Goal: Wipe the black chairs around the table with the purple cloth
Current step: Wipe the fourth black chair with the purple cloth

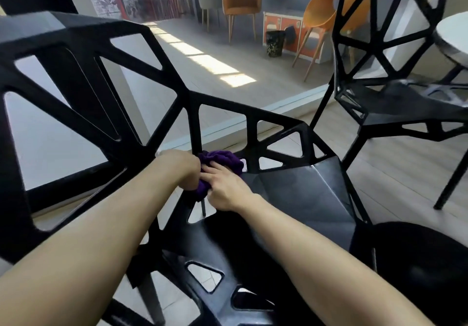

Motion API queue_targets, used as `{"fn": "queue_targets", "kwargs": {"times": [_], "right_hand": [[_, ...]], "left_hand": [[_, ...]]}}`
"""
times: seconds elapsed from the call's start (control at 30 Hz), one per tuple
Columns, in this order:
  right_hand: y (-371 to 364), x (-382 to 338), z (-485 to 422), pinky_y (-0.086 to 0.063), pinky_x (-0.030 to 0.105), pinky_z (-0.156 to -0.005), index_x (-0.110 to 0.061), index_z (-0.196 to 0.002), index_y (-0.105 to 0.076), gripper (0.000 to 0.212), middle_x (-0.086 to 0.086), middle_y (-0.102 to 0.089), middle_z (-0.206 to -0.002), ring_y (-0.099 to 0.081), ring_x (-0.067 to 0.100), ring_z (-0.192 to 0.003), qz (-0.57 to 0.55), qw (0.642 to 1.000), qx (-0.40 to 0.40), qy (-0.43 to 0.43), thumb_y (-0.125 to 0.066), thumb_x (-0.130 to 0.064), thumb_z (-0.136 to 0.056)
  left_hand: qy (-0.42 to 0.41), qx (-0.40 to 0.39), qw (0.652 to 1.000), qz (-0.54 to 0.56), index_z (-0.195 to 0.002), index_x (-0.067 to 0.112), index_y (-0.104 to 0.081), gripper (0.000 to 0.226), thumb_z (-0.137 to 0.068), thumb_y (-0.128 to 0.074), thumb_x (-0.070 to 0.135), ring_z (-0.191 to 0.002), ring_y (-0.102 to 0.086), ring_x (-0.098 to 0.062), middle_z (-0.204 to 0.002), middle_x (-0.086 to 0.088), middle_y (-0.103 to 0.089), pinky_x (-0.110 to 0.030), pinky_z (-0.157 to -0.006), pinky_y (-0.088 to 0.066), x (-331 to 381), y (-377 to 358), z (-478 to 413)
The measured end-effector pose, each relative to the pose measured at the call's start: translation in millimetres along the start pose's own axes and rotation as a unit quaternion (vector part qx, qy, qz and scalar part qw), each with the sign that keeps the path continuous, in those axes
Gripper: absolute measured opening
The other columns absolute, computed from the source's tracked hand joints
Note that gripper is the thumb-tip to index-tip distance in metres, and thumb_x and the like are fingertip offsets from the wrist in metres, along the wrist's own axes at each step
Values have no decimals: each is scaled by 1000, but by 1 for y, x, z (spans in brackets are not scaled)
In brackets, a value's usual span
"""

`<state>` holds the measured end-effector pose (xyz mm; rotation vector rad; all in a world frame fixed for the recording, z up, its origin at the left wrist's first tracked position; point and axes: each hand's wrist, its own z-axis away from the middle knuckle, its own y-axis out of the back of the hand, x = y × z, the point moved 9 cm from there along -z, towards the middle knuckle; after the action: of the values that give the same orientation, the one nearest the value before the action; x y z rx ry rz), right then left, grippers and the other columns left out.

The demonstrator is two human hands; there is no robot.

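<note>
Head view: nearest, 2 bare forearms reach across the near black chair (291, 191) to the purple cloth (225, 159), which is bunched where the seat meets the lattice back. The right hand (225, 191) presses on it with fingers (215, 171) fairly straight and close together. The left hand (183, 171) bends over it with its fingers tucked from sight, so I cannot tell their hold. The step looks like wiping this rear joint; the next move likely calls for dragging the cloth along the struts. Beyond, a 2nd black chair (392, 113) by the tabletop (453, 34) probably waits its turn.
</note>
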<state>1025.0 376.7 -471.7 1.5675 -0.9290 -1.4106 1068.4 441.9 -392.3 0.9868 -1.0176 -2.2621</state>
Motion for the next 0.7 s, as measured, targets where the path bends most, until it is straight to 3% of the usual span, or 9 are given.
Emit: {"fn": "queue_targets", "kwargs": {"times": [0.1, 0.2, 0.3, 0.37, 0.47, 0.6, 0.7], "right_hand": [[16, 18, 16, -20, 44, -131, -31, -154, -56, 77, -1, -39, -170, -24, 22, -161, 8, 999, 32, -20, -40, -27, -78], [56, 89, 63, -16, 44, -133, -26, -155, -56, 79, 2, -36, -172, -23, 23, -162, 70, 990, 70, -99, -37, -24, -77], [100, 155, 104, -14, 45, -133, -24, -158, -53, 76, 7, -37, -171, -24, 26, -162, 76, 973, 102, -191, -41, -19, -83], [110, 161, 108, -14, 46, -133, -23, -160, -49, 72, 9, -37, -171, -23, 26, -162, 54, 968, 115, -218, -48, -9, -90], [96, 124, 83, -15, 46, -133, -21, -161, -47, 73, 10, -34, -172, -22, 27, -162, -20, 967, 161, -195, -50, -2, -91], [38, 71, 53, -15, 48, -133, -24, -164, -42, 77, 3, -26, -176, -15, 24, -164, 24, 992, 93, -75, -50, -13, -88], [53, 92, 54, -17, 43, -133, -24, -161, -46, 71, 0, -28, -175, -16, 21, -164, 41, 987, 114, -104, -53, -11, -91]], "left_hand": [[-3, 2, 1000, 3, -134, 19, -62, 44, -97, -55, 42, -104, -64, -30, -99, 1, -56, -49, -102, -57, 0, -2, -2], [-9, 12, 1000, 5, -140, 21, -61, 48, -100, -51, 45, -107, -66, -30, -107, 0, -59, -42, -95, -57, 2, -2, -6], [-10, 7, 1000, 8, -141, 21, -61, 49, -99, -51, 44, -105, -64, -29, -107, 0, -57, -44, -100, -57, 3, -4, -6], [-11, 14, 1000, 4, -138, 22, -62, 48, -95, -52, 40, -107, -65, -30, -107, 0, -57, -49, -103, -57, 4, -1, -3], [-12, 41, 999, 15, -137, 21, -61, 47, -92, -56, 31, -117, -66, -33, -124, -4, -64, -52, -102, -58, 10, 3, 0], [-44, 72, 996, 42, -142, 21, -54, 49, -95, -58, 31, -127, -61, -33, -140, -9, -61, -49, -102, -58, 24, 8, 0], [-13, 47, 998, 46, -148, 21, -51, 54, -95, -57, 31, -125, -62, -35, -139, -9, -59, -54, -105, -55, 11, 2, -3]]}}
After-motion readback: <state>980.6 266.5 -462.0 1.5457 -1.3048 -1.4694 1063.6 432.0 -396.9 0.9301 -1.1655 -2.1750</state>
